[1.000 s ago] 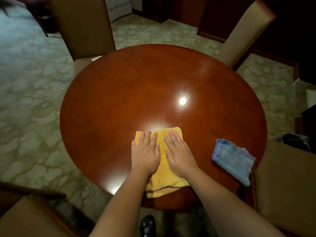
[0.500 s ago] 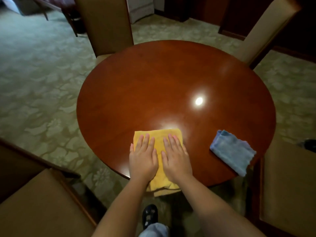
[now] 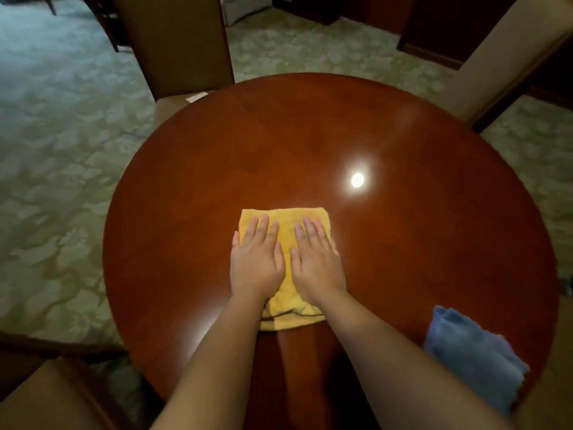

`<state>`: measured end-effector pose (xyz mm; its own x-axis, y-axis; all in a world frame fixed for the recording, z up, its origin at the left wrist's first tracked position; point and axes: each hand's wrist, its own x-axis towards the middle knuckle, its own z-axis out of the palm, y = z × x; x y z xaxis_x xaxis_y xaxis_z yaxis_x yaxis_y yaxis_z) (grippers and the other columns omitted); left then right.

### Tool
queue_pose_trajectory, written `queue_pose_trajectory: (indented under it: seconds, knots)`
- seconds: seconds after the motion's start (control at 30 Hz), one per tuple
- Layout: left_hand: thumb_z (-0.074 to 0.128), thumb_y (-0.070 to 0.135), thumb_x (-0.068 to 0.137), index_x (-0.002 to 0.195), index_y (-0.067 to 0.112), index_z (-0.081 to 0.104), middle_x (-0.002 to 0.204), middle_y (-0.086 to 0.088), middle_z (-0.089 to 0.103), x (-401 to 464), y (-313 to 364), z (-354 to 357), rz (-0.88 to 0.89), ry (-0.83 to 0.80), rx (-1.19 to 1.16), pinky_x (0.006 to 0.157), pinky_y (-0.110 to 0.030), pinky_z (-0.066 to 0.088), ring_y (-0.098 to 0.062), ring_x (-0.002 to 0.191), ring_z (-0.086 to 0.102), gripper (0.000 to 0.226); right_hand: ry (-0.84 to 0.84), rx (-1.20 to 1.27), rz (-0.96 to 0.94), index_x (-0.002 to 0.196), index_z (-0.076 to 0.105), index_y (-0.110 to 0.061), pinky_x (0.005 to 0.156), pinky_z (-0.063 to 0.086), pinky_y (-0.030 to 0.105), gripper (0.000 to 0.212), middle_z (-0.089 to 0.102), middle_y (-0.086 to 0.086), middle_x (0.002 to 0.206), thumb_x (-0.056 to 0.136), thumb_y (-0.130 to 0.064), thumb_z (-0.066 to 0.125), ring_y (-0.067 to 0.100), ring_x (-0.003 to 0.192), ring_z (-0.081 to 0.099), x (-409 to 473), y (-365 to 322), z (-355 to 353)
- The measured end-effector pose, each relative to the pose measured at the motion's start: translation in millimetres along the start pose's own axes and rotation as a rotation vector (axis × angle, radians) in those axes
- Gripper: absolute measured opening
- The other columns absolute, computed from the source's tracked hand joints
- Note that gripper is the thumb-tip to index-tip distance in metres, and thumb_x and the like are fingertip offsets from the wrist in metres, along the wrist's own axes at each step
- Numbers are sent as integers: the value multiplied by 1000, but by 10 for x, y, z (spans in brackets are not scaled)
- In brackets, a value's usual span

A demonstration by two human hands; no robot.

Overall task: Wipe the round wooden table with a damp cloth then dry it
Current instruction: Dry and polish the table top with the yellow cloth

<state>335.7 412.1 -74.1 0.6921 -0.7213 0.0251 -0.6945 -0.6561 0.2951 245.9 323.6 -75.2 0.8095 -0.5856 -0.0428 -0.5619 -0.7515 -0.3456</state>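
- Since the earlier frames, both hands and the yellow cloth sit further in from the near edge, and the blue cloth now lies close to the lower right corner of the view.
- No writing or label can be read on anything.
- Round table: glossy red-brown wood with a bright lamp reflection right of centre.
- Pale patterned carpet surrounds it; tan chairs stand at the far left, far right and near left.
- Folded yellow cloth lies flat on the table's near middle; its near end looks slightly rumpled, perhaps with a dark seam.
- Left hand and right hand press on it side by side, fingers straight and flat, gripping nothing.
- Blue cloth rests crumpled at the near right rim, apart from the hands.
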Motion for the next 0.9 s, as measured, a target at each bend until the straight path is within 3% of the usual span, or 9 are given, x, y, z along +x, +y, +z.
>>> queue_pose_trajectory:
  seconds: [0.1, 0.23, 0.4, 0.6, 0.9]
  knots:
    - [15, 37, 97, 149, 25, 27, 158, 4, 17, 569, -80, 4, 19, -18, 19, 118, -44, 8, -13, 147, 6, 55, 32, -15, 16, 152, 19, -20, 117, 8, 36, 69, 10, -2, 161, 90, -45, 3, 13, 147, 2, 537, 18, -20]
    - [21, 36, 100, 150, 26, 25, 159, 4, 14, 1290, -133, 14, 54, -31, 32, 118, -45, 9, -13, 147, 5, 50, 34, -12, 67, 153, 18, -20, 118, 6, 36, 54, 7, -2, 161, 102, -36, 24, 13, 147, -1, 1208, 82, -78]
    - [23, 34, 101, 150, 23, 24, 159, 2, 14, 1646, -167, 27, 92, -51, 29, 118, -45, 7, -16, 147, 5, 51, 32, -24, 53, 152, 19, -18, 119, 9, 38, 55, 9, 0, 161, 102, -36, 29, 15, 147, 2, 1538, 150, -86]
    - [24, 33, 101, 151, 22, 21, 159, 1, 12, 1339, -136, -6, 98, -76, 4, 117, -44, 8, -17, 147, 3, 51, -55, 5, 13, 153, 14, -19, 119, 7, 40, 57, 3, -2, 161, 102, -38, 30, 13, 147, -2, 1240, 204, -156]
    - [26, 32, 100, 151, 21, 21, 160, 2, 11, -35, 115, -10, 68, -102, -4, 117, -45, 7, -17, 147, 2, 52, -98, 2, -3, 153, 12, -21, 117, 5, 36, 57, 1, -4, 161, 101, -40, 27, 11, 147, -4, -104, 206, -146]
